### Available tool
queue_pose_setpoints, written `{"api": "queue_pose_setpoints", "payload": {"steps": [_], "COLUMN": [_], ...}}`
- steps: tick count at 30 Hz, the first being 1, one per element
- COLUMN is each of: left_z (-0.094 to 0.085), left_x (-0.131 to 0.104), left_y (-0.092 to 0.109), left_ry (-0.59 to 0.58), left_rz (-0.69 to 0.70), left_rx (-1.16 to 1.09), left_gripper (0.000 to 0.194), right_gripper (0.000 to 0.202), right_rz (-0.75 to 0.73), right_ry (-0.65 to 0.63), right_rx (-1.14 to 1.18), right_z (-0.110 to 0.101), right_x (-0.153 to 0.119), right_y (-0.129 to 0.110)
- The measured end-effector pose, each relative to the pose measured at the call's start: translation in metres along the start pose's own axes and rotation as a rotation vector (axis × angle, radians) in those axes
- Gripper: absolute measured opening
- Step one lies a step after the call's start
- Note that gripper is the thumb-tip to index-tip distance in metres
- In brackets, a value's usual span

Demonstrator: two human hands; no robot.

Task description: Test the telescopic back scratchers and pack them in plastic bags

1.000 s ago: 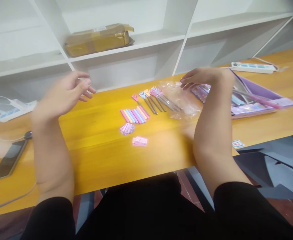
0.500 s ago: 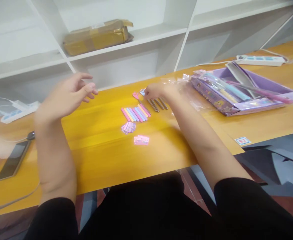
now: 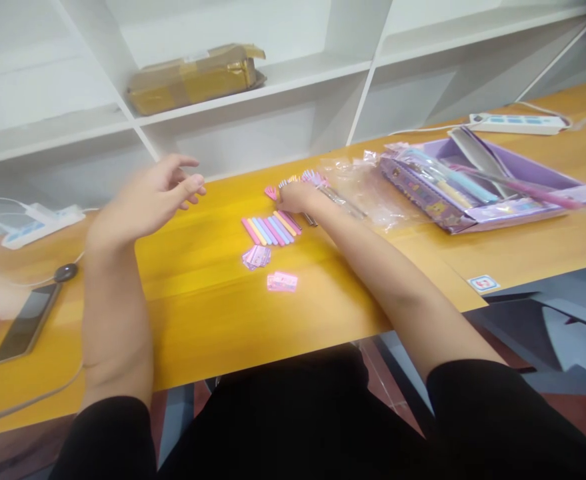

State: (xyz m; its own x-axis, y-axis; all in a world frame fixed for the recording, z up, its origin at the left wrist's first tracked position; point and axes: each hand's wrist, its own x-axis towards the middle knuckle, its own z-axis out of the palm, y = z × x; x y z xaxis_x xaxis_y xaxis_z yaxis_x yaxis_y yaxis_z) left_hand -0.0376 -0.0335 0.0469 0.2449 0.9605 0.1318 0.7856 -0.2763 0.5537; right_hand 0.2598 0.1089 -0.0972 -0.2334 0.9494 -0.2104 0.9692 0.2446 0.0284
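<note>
My right hand [image 3: 297, 197] reaches over a row of slim metal rods with claw-shaped coloured heads, which look like small back scratchers [image 3: 314, 177]. Its fingers curl down among them, their tips hidden, so what they pinch does not show. A pink claw head [image 3: 271, 193] sticks out just left of the hand. Close below lies a row of pastel sticks [image 3: 269, 229] in pink, yellow, blue and purple. Nearer to me are a fanned pile of small purple cards [image 3: 256, 257] and some pink cards [image 3: 282, 282]. My left hand [image 3: 160, 195] hovers over the table, holding nothing, fingers loosely apart.
Clear plastic wrapping [image 3: 360, 190] lies right of the rods, beside a purple box [image 3: 533, 212] with packaged items. A phone [image 3: 27, 323] and a power strip [image 3: 43, 225] are at the left. Another power strip [image 3: 517, 124] is at the back right. White shelves [image 3: 253, 90] hold a taped carton [image 3: 195, 79].
My right hand has moved left along the row, uncovering claw heads and rods on its right. My left hand has shifted a little right and down, still empty.
</note>
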Motion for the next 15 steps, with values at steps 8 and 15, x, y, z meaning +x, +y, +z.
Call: {"api": "queue_pose_setpoints", "payload": {"steps": [8, 15], "left_z": [0.005, 0.008], "left_x": [0.005, 0.010], "left_y": [-0.004, -0.011], "left_ry": [-0.028, -0.065], "left_rz": [-0.002, -0.001], "left_rx": [0.009, 0.015], "left_gripper": [0.063, 0.076], "right_gripper": [0.049, 0.049], "right_rz": [0.011, 0.034], "right_ry": [-0.022, -0.051], "right_rx": [-0.012, 0.000], "right_z": [0.001, -0.003], "right_x": [0.004, -0.001], "right_y": [0.006, 0.003]}}
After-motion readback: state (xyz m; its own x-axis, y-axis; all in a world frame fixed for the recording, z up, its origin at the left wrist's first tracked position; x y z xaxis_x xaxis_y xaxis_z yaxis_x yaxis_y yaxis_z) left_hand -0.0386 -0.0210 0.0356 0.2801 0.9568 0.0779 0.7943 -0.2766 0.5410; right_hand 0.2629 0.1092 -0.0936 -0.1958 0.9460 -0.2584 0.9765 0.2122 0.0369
